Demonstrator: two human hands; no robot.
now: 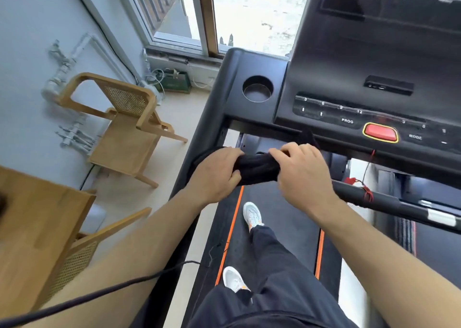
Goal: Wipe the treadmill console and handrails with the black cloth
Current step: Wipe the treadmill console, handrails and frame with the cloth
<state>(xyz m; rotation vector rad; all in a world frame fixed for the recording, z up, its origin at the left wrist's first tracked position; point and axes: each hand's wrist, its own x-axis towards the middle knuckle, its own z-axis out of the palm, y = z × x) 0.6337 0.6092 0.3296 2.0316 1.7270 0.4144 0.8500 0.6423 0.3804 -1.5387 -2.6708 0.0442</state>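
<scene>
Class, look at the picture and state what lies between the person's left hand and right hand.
In the head view, the bunched black cloth spans the gap: the left hand grips one end, the right hand grips the other.

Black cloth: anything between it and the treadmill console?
Nothing visible. Bunched black cloth, gripped by left hand and right hand, is just below the black button console; thin red cord hangs aside, rightward.

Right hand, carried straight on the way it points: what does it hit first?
Past the black cloth it grips, the right hand would probably meet the console's front edge below the cup holder; depth is unclear.
</scene>
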